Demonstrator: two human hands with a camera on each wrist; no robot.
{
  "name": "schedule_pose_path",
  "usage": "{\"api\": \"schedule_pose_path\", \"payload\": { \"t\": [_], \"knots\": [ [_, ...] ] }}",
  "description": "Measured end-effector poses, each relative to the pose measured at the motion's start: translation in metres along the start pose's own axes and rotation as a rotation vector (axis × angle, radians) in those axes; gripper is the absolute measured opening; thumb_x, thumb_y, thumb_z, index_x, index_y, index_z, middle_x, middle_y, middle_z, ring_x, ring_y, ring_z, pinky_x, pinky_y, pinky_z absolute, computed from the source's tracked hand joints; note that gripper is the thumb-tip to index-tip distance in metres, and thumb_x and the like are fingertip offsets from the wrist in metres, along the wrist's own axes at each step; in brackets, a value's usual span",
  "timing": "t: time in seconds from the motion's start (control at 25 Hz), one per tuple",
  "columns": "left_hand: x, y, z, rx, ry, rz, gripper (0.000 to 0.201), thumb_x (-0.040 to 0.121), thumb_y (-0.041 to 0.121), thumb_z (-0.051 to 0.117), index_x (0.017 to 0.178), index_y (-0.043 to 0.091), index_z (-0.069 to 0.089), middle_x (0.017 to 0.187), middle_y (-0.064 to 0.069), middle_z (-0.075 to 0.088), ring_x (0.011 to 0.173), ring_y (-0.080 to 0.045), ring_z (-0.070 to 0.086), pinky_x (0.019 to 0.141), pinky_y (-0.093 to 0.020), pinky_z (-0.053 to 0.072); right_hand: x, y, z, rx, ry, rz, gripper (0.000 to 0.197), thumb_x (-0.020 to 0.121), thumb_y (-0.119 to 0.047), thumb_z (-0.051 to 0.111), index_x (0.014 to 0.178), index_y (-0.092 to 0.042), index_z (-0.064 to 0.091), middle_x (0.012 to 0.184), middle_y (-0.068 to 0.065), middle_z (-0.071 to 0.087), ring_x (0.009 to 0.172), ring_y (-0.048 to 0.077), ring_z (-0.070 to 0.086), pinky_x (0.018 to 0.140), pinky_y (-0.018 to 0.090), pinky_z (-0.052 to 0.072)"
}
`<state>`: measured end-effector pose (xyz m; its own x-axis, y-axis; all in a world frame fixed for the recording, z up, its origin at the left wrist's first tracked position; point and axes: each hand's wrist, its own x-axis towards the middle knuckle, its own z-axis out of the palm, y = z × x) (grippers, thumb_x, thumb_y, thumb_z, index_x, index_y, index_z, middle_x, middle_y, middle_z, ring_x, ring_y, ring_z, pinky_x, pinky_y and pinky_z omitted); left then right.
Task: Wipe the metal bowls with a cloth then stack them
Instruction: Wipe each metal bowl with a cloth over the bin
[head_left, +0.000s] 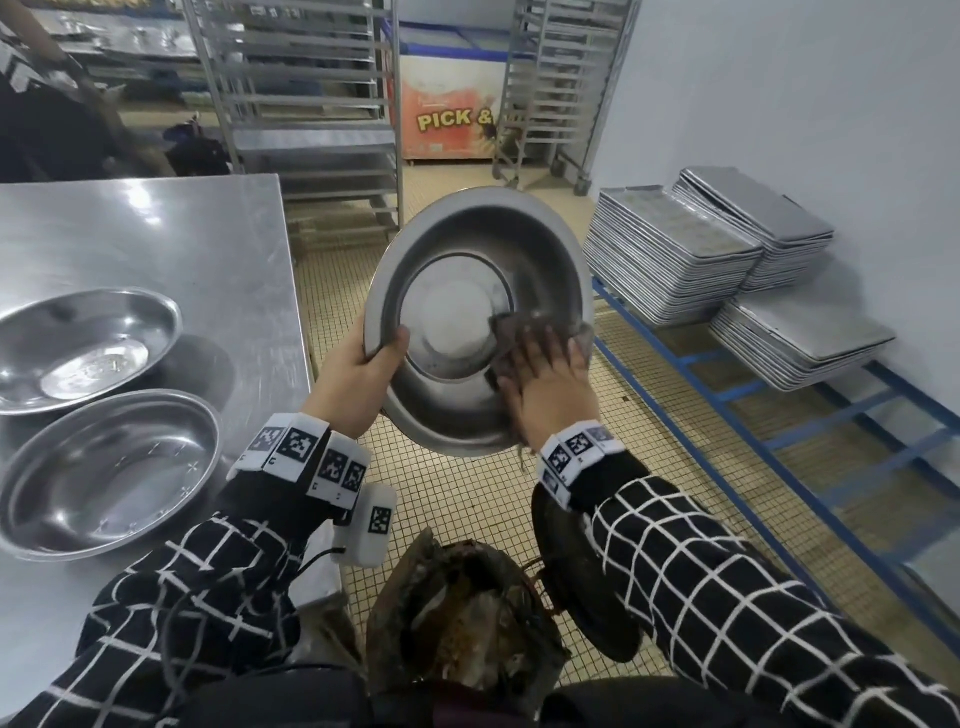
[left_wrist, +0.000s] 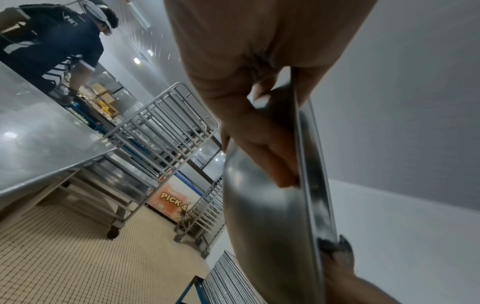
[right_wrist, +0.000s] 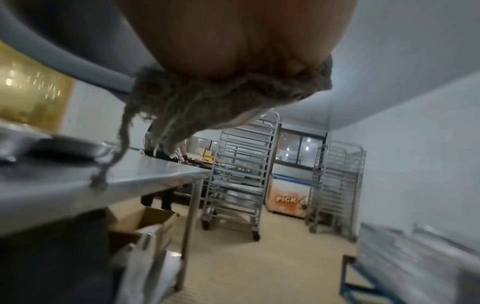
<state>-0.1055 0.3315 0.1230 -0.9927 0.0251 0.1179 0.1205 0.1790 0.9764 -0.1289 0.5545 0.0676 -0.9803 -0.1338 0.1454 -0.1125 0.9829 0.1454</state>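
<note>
I hold a large metal bowl (head_left: 467, 291) tilted in the air over the tiled floor, its inside facing me. My left hand (head_left: 363, 374) grips its left rim, thumb inside, fingers behind the wall (left_wrist: 272, 160). My right hand (head_left: 550, 379) lies flat with spread fingers, pressing a grey-brown cloth (head_left: 514, 332) against the bowl's lower right inside. The cloth's frayed edge (right_wrist: 207, 102) hangs below my palm in the right wrist view. Two more metal bowls, one farther (head_left: 78, 348) and one nearer (head_left: 109, 467), sit side by side on the steel table (head_left: 156, 234) at my left.
Stacks of metal trays (head_left: 675, 249) rest on a blue low rack (head_left: 779, 415) at the right wall. Wheeled tray racks (head_left: 311, 104) and an orange chest freezer (head_left: 452, 114) stand ahead. Another person (left_wrist: 52, 41) works beyond the table. A dark bin (head_left: 467, 623) sits near my feet.
</note>
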Motion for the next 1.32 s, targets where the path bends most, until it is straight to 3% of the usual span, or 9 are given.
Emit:
{"api": "schedule_pose_path", "payload": {
  "t": [0.16,0.36,0.56,0.68,0.8,0.96,1.04,1.12,1.32],
  "knots": [
    [0.000,-0.002,0.006,-0.011,0.064,0.042,0.025,0.097,0.030,0.048,0.120,0.020,0.053,0.093,0.010,0.062,0.083,0.000,0.060,0.071,-0.016,0.046,-0.036,-0.056,0.011,0.518,0.047,-0.100,0.056,0.099,-0.048,0.009,0.136,-0.028,0.046,0.146,-0.004,0.043,0.141,0.016,0.028,0.119,0.044,0.005],
    [-0.001,-0.007,0.009,-0.111,0.171,-0.009,0.017,0.096,0.028,0.051,0.110,0.019,0.056,0.092,0.003,0.062,0.088,-0.016,0.060,0.076,-0.036,0.050,-0.064,-0.087,-0.004,0.623,0.190,-0.070,0.055,0.099,-0.046,0.013,0.128,-0.020,0.053,0.131,-0.001,0.057,0.127,0.017,0.044,0.117,0.041,0.015],
    [-0.002,-0.005,0.004,-0.131,0.141,-0.031,0.008,0.096,0.033,0.051,0.099,0.031,0.058,0.097,-0.008,0.065,0.095,-0.031,0.063,0.081,-0.047,0.052,-0.052,-0.038,0.012,0.313,0.174,0.010,0.068,0.097,-0.044,-0.006,0.144,-0.017,0.035,0.154,0.003,0.028,0.146,0.026,0.009,0.118,0.041,-0.010],
    [-0.005,-0.007,0.005,-0.118,0.093,-0.079,0.020,0.096,0.034,0.050,0.105,0.019,0.060,0.093,-0.012,0.066,0.087,-0.035,0.066,0.071,-0.042,0.056,-0.027,0.003,0.027,0.187,0.080,0.100,0.068,0.096,-0.042,-0.012,0.151,-0.010,0.013,0.158,0.012,-0.005,0.144,0.032,-0.013,0.118,0.051,0.003],
    [-0.009,-0.009,0.009,-0.130,0.063,-0.155,0.031,0.095,0.036,0.051,0.115,0.012,0.057,0.092,-0.013,0.068,0.081,-0.032,0.068,0.063,-0.037,0.055,-0.008,0.027,0.016,0.327,0.186,0.141,0.065,0.099,-0.043,0.007,0.150,-0.003,0.013,0.158,0.018,0.002,0.145,0.034,0.003,0.117,0.050,0.016],
    [-0.010,-0.012,0.010,-0.195,0.026,-0.236,0.015,0.094,0.033,0.053,0.102,0.020,0.057,0.089,-0.013,0.068,0.072,-0.028,0.069,0.066,-0.044,0.059,-0.001,0.045,-0.014,0.655,0.216,0.263,0.062,0.100,-0.044,0.026,0.152,-0.018,0.003,0.155,0.008,0.021,0.108,0.031,0.059,0.081,0.038,0.054],
    [-0.011,-0.014,0.010,-0.205,-0.020,-0.285,0.018,0.094,0.033,0.053,0.104,0.019,0.057,0.089,-0.013,0.067,0.072,-0.028,0.069,0.067,-0.045,0.059,0.004,0.052,-0.027,0.802,0.196,0.367,0.053,0.100,-0.040,0.034,0.147,-0.018,0.024,0.123,0.009,0.055,0.093,0.026,0.064,0.072,0.032,0.051],
    [-0.012,-0.017,0.010,-0.200,-0.058,-0.325,0.024,0.094,0.034,0.053,0.108,0.014,0.057,0.089,-0.014,0.067,0.073,-0.030,0.068,0.068,-0.046,0.058,0.006,0.054,-0.032,0.867,0.229,0.413,0.040,0.100,-0.037,0.035,0.131,-0.013,0.044,0.094,0.003,0.058,0.089,0.026,0.064,0.069,0.029,0.046],
    [-0.009,-0.021,0.005,-0.195,-0.048,-0.345,0.027,0.093,0.038,0.054,0.109,0.015,0.058,0.094,-0.016,0.068,0.081,-0.037,0.067,0.075,-0.050,0.057,-0.004,0.036,-0.019,0.975,0.244,0.586,0.035,0.099,-0.036,0.042,0.107,-0.004,0.051,0.089,0.002,0.056,0.081,0.020,0.057,0.059,0.020,0.038]
  ]
}}
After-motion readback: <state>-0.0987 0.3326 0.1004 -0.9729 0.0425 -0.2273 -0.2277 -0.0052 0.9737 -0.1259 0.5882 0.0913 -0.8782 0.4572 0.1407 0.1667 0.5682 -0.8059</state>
